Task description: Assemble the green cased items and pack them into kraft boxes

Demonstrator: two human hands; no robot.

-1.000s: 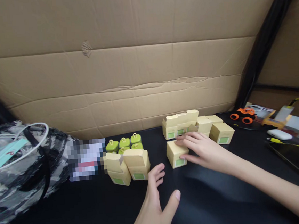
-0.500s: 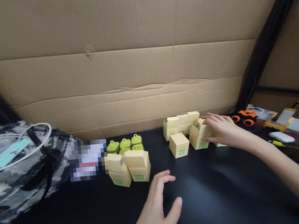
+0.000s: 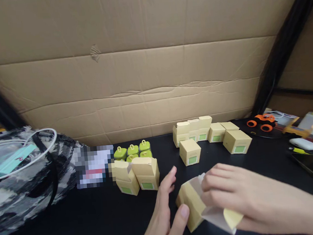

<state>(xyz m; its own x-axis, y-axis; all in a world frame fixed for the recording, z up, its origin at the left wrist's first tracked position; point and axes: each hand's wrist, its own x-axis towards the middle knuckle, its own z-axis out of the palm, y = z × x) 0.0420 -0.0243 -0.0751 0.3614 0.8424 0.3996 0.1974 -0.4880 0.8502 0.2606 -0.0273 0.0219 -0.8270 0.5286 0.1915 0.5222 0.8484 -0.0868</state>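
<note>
My right hand (image 3: 231, 195), fingers curled, grips a small pale-yellow cardboard box (image 3: 190, 204) above the front of the black table. A translucent whitish sheet (image 3: 217, 216) and a yellow flap (image 3: 232, 217) stick out beneath those fingers; how they join the box is hidden. To the left, my left hand (image 3: 167, 215) is open with its fingers apart. Its thumb overlaps the box's left side, though I cannot tell whether it presses on it. Two open-topped yellow boxes (image 3: 147, 175) stand beyond my left hand, in front of several green lidded cases (image 3: 133, 150).
More yellow boxes (image 3: 190, 153) stand at the back right, some with raised flaps. An orange toy truck (image 3: 263, 122) and a white oval case (image 3: 304, 143) lie far right. A camouflage cloth bundle (image 3: 64, 158) occupies the left. A cardboard wall (image 3: 147, 70) closes the back.
My right hand has come from the back row towards me, bringing a yellow box close to my left hand. The left hand has barely moved.
</note>
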